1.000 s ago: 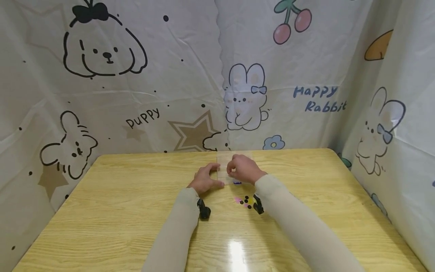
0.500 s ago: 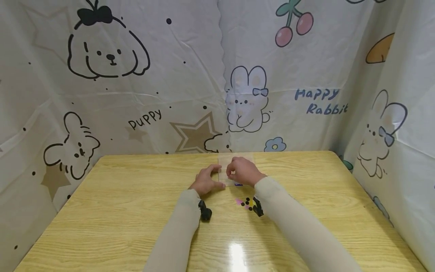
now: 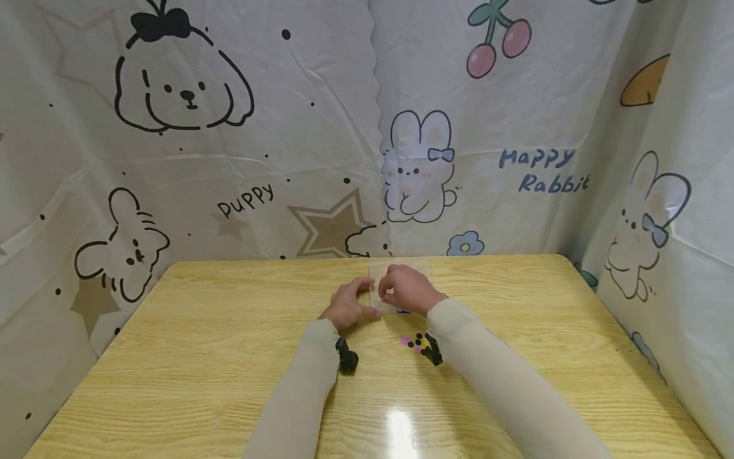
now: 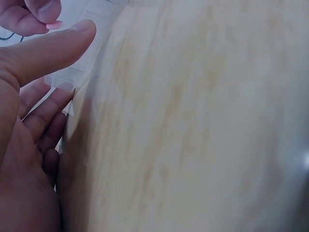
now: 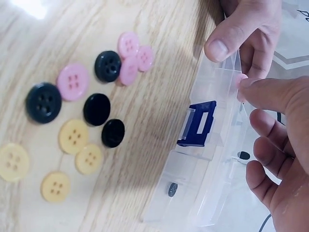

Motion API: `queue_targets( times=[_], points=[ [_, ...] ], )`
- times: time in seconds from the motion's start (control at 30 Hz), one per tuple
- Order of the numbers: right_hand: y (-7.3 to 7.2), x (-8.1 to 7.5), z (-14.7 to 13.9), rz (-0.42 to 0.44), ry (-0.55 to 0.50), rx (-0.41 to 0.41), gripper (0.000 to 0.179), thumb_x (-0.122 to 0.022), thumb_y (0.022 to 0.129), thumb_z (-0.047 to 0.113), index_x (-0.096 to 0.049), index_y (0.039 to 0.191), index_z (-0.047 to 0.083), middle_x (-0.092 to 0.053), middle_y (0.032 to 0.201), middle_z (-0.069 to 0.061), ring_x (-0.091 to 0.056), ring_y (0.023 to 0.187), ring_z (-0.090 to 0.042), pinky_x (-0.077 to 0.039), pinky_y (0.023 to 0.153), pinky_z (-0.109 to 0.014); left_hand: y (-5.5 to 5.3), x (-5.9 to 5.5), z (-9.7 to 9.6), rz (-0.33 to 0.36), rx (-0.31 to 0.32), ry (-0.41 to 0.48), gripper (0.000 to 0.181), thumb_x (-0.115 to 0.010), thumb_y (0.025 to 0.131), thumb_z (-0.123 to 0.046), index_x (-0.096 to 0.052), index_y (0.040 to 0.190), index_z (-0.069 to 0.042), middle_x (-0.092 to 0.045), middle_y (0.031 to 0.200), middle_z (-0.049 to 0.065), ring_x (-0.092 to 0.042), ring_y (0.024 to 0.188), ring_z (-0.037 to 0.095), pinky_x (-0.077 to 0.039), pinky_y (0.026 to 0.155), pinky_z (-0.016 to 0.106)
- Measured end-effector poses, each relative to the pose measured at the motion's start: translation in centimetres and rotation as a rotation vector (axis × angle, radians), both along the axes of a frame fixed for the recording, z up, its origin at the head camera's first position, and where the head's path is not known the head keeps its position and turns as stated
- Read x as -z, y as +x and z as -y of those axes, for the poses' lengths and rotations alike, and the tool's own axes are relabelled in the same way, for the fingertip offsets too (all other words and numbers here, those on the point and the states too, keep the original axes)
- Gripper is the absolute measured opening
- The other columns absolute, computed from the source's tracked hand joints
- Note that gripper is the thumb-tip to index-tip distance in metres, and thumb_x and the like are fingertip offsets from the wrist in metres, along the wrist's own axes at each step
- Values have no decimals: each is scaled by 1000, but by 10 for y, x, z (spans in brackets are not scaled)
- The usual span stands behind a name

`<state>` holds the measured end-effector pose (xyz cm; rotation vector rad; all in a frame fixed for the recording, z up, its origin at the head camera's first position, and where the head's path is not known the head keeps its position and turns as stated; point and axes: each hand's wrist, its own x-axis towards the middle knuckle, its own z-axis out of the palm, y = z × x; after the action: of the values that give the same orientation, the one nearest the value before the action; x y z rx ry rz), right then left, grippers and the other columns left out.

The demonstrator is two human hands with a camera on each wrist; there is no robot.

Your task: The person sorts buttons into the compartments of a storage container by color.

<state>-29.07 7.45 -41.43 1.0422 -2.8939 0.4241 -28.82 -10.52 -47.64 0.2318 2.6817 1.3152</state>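
A clear plastic compartment box [image 5: 186,169] with a blue latch [image 5: 200,123] stands on the table. My left hand [image 3: 346,305] holds its left end, thumb at the front and fingers round the far side. Above the left compartments my right hand [image 3: 410,290] pinches a small pink button [image 4: 54,25] between thumb and forefinger; the other fingers are loosely curled. One dark button [image 5: 172,189] shows inside the box. In front of it lie loose pink buttons [image 5: 73,82], black buttons [image 5: 44,102] and yellow buttons [image 5: 74,137]; the right wrist partly covers them in the head view.
The wooden table [image 3: 229,357] ends just behind the box. A white cloth [image 3: 321,115] printed with cartoon animals hangs at the back and sides. Each wrist carries a black camera, such as the left wrist camera [image 3: 346,358].
My right hand has shifted slightly left over the box, still pinching. The left hand stays at the box's left end. The head view has tilted a little.
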Motion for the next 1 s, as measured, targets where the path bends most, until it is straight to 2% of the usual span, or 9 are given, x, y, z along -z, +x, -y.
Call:
queue_targets(
  times=[0.37, 0.67, 1.0],
  points=[
    [-2, -1, -7, -1, 19, 23, 9, -71, 90, 14, -79, 92, 12, -66, 90, -3, -58, 78, -16, -54, 74, -34, 1, -1, -2, 1, 0, 0, 75, -87, 75, -26, -53, 141, -21, -57, 143, 5, -41, 138, 33, -26, 117, 57],
    [-6, 2, -21, 5, 56, 25, 11, -68, 91, 15, -78, 95, 13, -66, 93, -4, -59, 81, -16, -54, 76, -34, -1, 6, 1, 8, -17, -9, 74, -87, 75, -26, -52, 141, -22, -57, 143, 3, -42, 137, 31, -28, 118, 54],
    [-7, 1, -40, -19, 46, 44, 10, -68, 91, 15, -78, 93, 13, -64, 90, -2, -57, 81, -16, -53, 75, -35, -2, 3, -2, 22, -24, 4, 74, -87, 75, -23, -53, 141, -22, -57, 143, 5, -43, 138, 31, -29, 119, 52]
  ],
)
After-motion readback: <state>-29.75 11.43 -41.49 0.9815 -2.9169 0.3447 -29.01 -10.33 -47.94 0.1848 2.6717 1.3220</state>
